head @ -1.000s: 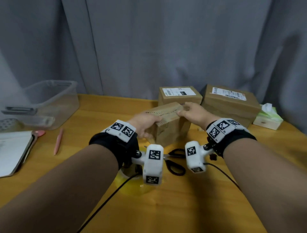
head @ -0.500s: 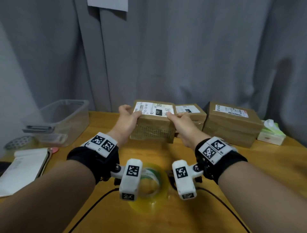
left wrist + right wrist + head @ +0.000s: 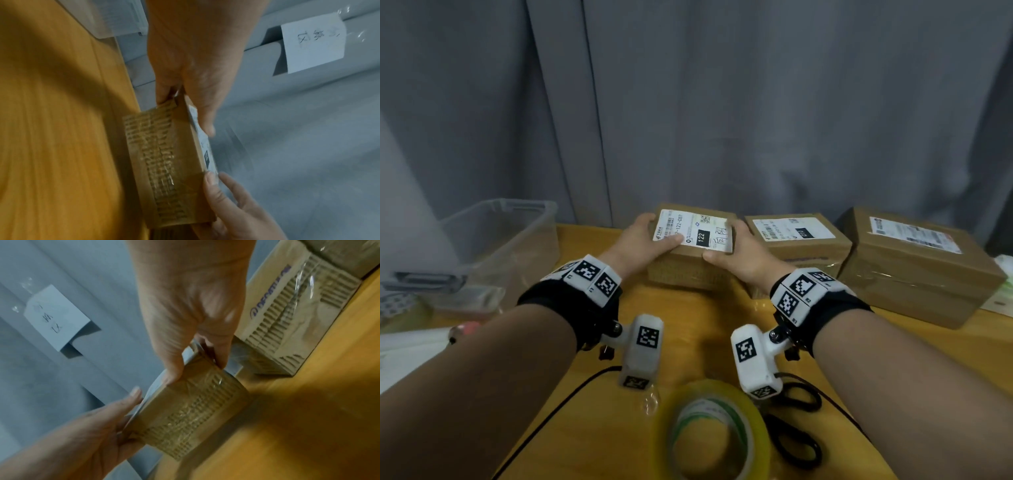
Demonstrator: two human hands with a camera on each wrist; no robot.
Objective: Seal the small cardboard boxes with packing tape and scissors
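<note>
A small cardboard box with a white shipping label on top sits low at the back of the wooden table. Its taped, ribbed front side faces me. My left hand grips its left end, thumb on the label. My right hand grips its right end, thumb at the front top edge. The roll of packing tape lies near me, with the black-handled scissors just right of it, partly hidden by the right wrist camera.
A second labelled box stands right beside the held one, and a larger taped box further right. A clear plastic bin sits at the left, papers lie near it, and a grey curtain hangs behind the table.
Both hands turned the box label-up and carried it from the table's middle to the back, lowering it beside the second box. The head view tilted up.
</note>
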